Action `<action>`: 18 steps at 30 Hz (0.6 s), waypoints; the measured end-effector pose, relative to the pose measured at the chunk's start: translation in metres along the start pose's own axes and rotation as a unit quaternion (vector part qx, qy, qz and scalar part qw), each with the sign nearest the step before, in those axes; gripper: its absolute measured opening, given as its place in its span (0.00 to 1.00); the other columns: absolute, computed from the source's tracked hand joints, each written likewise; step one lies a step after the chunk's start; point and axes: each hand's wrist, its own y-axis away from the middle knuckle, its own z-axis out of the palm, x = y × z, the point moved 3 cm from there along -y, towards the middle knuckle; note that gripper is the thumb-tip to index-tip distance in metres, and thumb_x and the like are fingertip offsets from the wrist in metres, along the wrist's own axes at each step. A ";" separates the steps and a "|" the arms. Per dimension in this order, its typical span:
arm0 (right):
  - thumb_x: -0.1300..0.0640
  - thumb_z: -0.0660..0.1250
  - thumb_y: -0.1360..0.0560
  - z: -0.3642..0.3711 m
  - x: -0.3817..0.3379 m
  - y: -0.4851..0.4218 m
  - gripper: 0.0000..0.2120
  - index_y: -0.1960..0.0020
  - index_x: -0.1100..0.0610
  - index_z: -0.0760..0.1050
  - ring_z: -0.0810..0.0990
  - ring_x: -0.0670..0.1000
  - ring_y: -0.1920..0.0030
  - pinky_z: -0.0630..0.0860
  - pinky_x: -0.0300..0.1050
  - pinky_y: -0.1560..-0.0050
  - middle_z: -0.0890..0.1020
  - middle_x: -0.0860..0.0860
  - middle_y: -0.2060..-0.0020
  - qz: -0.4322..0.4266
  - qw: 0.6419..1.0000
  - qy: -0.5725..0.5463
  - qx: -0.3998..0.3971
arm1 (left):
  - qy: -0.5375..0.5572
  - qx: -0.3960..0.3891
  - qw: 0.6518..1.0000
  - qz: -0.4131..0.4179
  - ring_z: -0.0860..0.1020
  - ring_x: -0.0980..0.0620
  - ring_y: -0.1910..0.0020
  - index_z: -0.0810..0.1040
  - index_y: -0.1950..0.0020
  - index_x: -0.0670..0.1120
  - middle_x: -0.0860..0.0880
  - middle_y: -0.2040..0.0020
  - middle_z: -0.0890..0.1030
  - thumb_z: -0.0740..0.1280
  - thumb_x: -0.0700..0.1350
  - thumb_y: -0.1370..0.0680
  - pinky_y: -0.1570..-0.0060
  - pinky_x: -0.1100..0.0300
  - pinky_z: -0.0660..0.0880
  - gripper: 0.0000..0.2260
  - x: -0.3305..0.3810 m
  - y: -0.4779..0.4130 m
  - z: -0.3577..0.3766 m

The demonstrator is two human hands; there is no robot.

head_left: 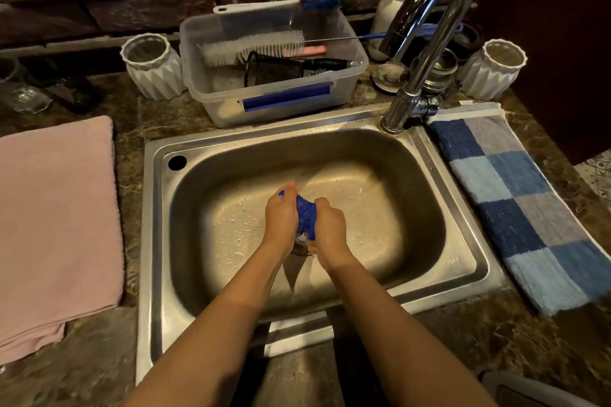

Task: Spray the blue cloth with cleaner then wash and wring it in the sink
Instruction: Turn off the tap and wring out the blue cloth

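Note:
The blue cloth (305, 213) is bunched into a tight twisted wad low inside the steel sink (155, 241), just above the drain. My left hand (281, 218) grips its left end and my right hand (330, 230) grips its right end, fists close together. Most of the cloth is hidden inside my fingers. Water drops lie on the basin floor to the left. The chrome tap (426, 33) arches over the sink's back right corner; no stream shows. No cleaner spray bottle is in view.
A clear plastic tub (274, 106) with brushes stands behind the sink. White ribbed pots (155, 73) (492, 76) flank it, a white pump bottle (393, 0) sits by the tap. A pink towel (56, 225) lies left, a blue checked towel (519, 205) right.

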 end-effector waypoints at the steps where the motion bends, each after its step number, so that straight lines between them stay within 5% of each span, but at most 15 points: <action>1: 0.54 0.54 0.22 -0.002 0.000 0.002 0.19 0.71 0.58 0.65 0.69 0.50 0.71 0.67 0.44 0.67 0.70 0.54 0.74 -0.007 1.000 0.019 0.001 | -0.028 -0.009 1.000 -0.001 0.68 0.53 0.70 0.65 0.68 0.47 0.48 0.71 0.67 0.54 0.51 0.19 0.63 0.59 0.69 0.18 -0.001 0.001 -0.001; 3: 0.48 0.52 0.21 -0.006 -0.004 0.006 0.23 0.66 0.61 0.73 0.75 0.54 0.64 0.73 0.48 0.57 0.77 0.57 0.69 -0.029 0.996 0.085 -0.011 | -0.108 -0.032 0.994 0.006 0.70 0.51 0.68 0.66 0.68 0.47 0.48 0.71 0.69 0.52 0.55 0.19 0.56 0.55 0.68 0.21 0.001 0.003 -0.006; 5: 0.45 0.48 0.20 -0.011 -0.009 0.008 0.27 0.49 0.64 0.77 0.79 0.56 0.53 0.73 0.50 0.45 0.80 0.57 0.57 -0.022 0.996 0.087 -0.029 | -0.182 -0.047 0.982 0.008 0.74 0.48 0.60 0.74 0.60 0.43 0.45 0.63 0.75 0.48 0.56 0.19 0.50 0.55 0.69 0.23 0.010 0.006 -0.014; 8: 0.54 0.53 0.20 -0.024 -0.021 0.011 0.18 0.34 0.62 0.68 0.77 0.58 0.42 0.74 0.49 0.44 0.76 0.57 0.41 -0.057 0.995 0.066 -0.041 | -0.196 -0.086 0.977 0.001 0.77 0.44 0.45 0.74 0.41 0.42 0.41 0.45 0.79 0.47 0.57 0.19 0.37 0.51 0.71 0.25 0.025 0.012 -0.026; 10: 0.65 0.58 0.24 -0.034 -0.025 0.014 0.27 0.26 0.57 0.57 0.75 0.56 0.44 0.76 0.43 0.53 0.71 0.57 0.40 -0.089 0.991 0.067 -0.067 | -0.160 -0.135 0.978 0.007 0.76 0.46 0.42 0.72 0.38 0.47 0.44 0.40 0.77 0.47 0.56 0.19 0.36 0.51 0.71 0.21 0.033 0.024 -0.034; 13: 0.70 0.60 0.29 -0.044 -0.028 0.026 0.34 0.27 0.54 0.57 0.75 0.54 0.47 0.75 0.44 0.52 0.73 0.55 0.42 -0.080 0.976 0.128 -0.158 | -0.085 -0.192 0.977 0.047 0.77 0.51 0.44 0.70 0.36 0.53 0.47 0.38 0.75 0.48 0.52 0.18 0.42 0.56 0.74 0.16 0.046 0.042 -0.044; 15: 0.69 0.63 0.30 -0.046 -0.030 0.046 0.23 0.38 0.54 0.71 0.77 0.52 0.52 0.75 0.44 0.53 0.78 0.54 0.49 -0.082 0.949 0.207 -0.225 | -0.026 -0.214 0.974 0.076 0.78 0.53 0.47 0.70 0.38 0.56 0.49 0.41 0.75 0.49 0.50 0.18 0.47 0.60 0.76 0.14 0.058 0.058 -0.051; 18: 0.67 0.67 0.30 -0.052 -0.034 0.071 0.13 0.47 0.57 0.75 0.79 0.51 0.56 0.77 0.46 0.52 0.80 0.55 0.53 -0.124 0.940 0.233 -0.216 | -0.014 -0.239 0.967 0.090 0.77 0.51 0.44 0.71 0.37 0.56 0.49 0.40 0.75 0.50 0.50 0.18 0.47 0.58 0.77 0.14 0.069 0.079 -0.058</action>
